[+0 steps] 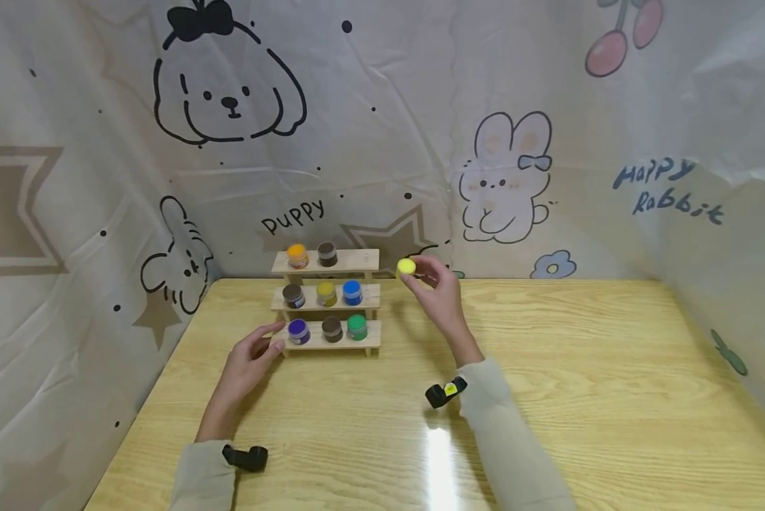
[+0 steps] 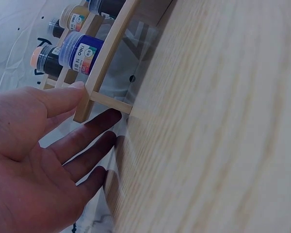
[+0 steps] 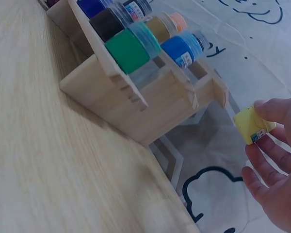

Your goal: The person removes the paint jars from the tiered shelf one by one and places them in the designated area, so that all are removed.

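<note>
My right hand (image 1: 440,289) pinches a yellow paint jar (image 1: 406,267) between thumb and fingers, up in the air to the right of the top tier. The right wrist view shows the small label on this yellow jar (image 3: 252,125). At the left end of the three-tier wooden display rack (image 1: 328,345), my left hand (image 1: 250,360) holds the bottom tier's end between thumb and forefinger. Its other fingers reach out loosely below the board in the left wrist view. Near that hand stands a purple-blue jar (image 1: 299,331), beside a dark jar (image 1: 332,329) and a green jar (image 1: 357,327).
The middle tier carries a dark jar (image 1: 294,296), a mustard jar (image 1: 326,294) and a blue jar (image 1: 353,292). On the top tier are an orange jar (image 1: 297,255) and another dark jar (image 1: 327,254). A printed cloth (image 1: 382,142) hangs behind the wooden table (image 1: 587,383).
</note>
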The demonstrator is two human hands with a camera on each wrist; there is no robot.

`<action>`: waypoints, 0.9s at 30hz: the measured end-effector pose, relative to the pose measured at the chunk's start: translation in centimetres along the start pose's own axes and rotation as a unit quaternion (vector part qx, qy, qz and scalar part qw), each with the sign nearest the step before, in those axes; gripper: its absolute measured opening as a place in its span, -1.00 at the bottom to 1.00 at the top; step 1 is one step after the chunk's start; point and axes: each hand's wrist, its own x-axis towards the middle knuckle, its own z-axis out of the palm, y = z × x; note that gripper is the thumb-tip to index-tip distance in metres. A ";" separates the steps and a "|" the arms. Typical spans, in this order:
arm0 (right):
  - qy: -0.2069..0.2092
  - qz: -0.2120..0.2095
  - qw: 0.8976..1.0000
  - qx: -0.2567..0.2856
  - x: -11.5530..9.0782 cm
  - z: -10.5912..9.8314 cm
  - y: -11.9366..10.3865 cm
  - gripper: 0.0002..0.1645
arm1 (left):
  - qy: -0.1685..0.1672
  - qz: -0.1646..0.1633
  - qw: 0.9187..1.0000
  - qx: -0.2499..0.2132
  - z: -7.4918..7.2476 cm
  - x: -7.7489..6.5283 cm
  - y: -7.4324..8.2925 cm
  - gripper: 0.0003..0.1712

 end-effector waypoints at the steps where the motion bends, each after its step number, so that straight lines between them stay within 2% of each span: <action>1: 0.001 0.002 1.000 -0.003 -0.1 0.0 0.1 -0.58 | 0.000 -0.001 1.000 0.001 0.0 -0.1 0.0 -0.50; 7: 0.006 0.023 0.999 -0.028 -0.6 -0.3 1.4 -0.59 | 0.002 -0.001 1.000 0.005 -0.1 -0.2 -0.4 -0.49; 9: 0.005 0.033 0.999 -0.033 -0.9 -0.5 1.1 -0.58 | 0.004 -0.001 1.000 0.007 0.0 -0.1 -0.3 -0.49; 14: 0.013 0.063 0.998 -0.022 -1.2 -0.8 2.2 -0.53 | 0.003 0.000 1.000 0.006 0.1 0.1 -0.2 -0.50; 16: 0.020 0.073 0.997 -0.020 -1.1 -1.0 3.6 -0.53 | 0.002 0.001 1.000 0.006 0.1 0.2 -0.2 -0.50; 23: 0.029 0.105 0.993 -0.039 -1.6 -1.5 4.8 -0.57 | 0.000 -0.004 1.000 0.001 0.0 0.1 -0.2 -0.50; 27: 0.030 0.109 0.993 -0.040 -1.6 -1.6 5.3 -0.58 | -0.002 -0.012 1.000 -0.002 -0.1 0.0 -0.2 -0.49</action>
